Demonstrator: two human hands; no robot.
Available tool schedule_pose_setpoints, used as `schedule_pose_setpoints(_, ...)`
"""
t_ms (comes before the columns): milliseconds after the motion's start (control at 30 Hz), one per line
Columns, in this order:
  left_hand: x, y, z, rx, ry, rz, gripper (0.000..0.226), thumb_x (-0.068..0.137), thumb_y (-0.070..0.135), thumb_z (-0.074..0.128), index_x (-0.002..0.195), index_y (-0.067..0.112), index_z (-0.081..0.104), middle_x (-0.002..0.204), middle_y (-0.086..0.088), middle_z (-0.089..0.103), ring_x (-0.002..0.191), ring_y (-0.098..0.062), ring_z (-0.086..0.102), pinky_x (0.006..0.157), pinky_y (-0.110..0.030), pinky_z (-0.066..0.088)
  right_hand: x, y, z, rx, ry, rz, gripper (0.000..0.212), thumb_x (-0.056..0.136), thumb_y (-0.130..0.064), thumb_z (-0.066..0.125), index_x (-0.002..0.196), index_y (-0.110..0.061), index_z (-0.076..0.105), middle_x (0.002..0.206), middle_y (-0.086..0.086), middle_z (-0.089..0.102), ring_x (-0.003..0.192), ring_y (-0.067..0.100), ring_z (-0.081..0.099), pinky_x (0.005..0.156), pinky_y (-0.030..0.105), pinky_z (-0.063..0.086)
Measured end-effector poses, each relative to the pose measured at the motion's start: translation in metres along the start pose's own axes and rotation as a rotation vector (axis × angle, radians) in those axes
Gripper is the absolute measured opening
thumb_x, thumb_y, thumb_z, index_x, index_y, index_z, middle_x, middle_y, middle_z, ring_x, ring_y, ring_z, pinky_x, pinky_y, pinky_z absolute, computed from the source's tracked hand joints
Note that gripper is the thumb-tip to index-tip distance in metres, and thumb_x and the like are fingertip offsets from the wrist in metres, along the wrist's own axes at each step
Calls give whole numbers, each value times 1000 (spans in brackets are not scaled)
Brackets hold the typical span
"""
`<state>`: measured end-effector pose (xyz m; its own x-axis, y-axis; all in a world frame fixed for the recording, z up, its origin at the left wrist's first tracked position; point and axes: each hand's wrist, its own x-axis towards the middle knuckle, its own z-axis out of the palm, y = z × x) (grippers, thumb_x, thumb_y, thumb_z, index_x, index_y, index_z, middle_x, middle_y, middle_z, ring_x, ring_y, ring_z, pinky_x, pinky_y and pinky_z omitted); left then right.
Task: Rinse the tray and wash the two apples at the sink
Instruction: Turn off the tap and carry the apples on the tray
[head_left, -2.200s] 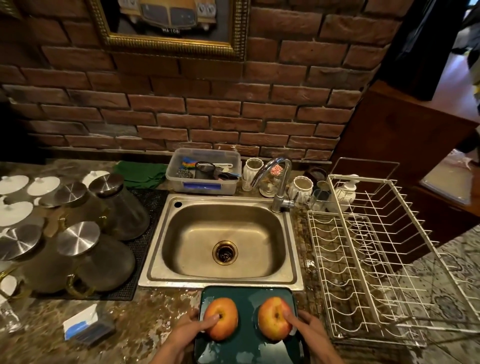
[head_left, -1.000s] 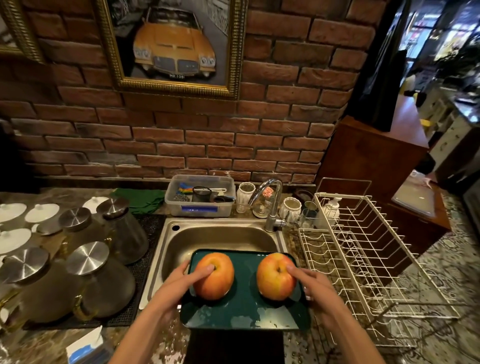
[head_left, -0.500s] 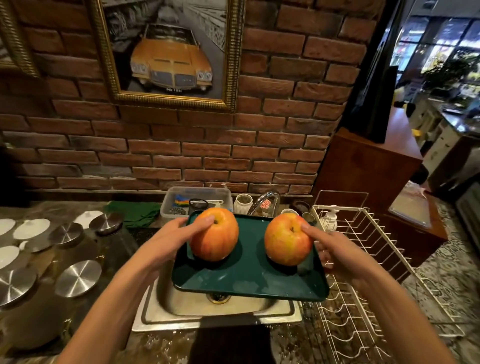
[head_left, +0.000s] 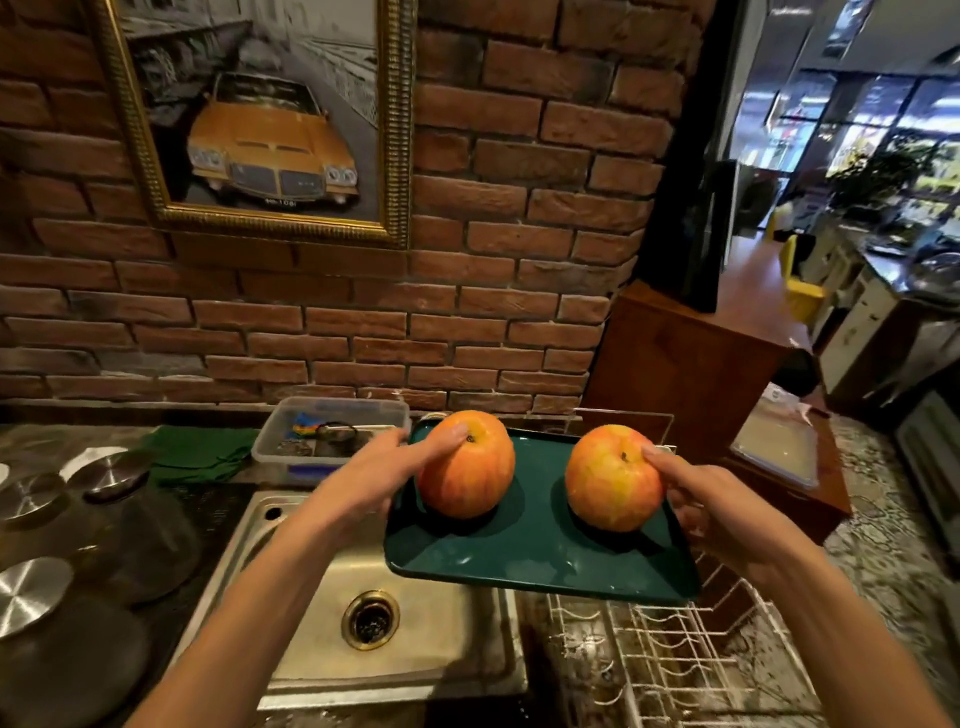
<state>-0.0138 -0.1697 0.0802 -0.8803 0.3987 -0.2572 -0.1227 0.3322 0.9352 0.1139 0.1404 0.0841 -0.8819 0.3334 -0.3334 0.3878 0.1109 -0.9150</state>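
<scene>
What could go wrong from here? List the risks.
1. Both apples, left and right, stand loose on the lifted green tray, steadied only by thumbs; a tilt could roll them off.
2. The left hand and right hand each grip just a tray edge, so it may slip.
3. The tray hangs partly over the wire rack, not squarely over the sink.

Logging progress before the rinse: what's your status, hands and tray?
Left hand and right hand hold the green tray raised over the sink, thumbs steadying two apples. Faucet hidden behind tray. Nothing blocking.
</scene>
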Motion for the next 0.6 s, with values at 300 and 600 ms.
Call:
schedule_pose_setpoints(300, 44, 15, 118, -54, -70, -31, 120, 55, 81, 71, 152, 20, 36, 152, -8, 44, 137, -25, 45, 106, -46, 42, 25, 30, -107, -38, 93, 14, 93, 58, -78, 68, 129, -19, 60, 121, 14, 65, 110, 35, 61, 103, 58, 44)
schedule_pose_setpoints(600, 76, 7, 179, -70, -86, -70, 75, 54, 83, 71, 114, 41, 55, 106, 21, 59, 92, 3, 57, 63, -19, 46, 57, 51, -158, -34, 68, 60, 102, 50, -75, 72, 130, -11, 59, 124, 16, 62, 113, 38, 59, 104, 61, 43)
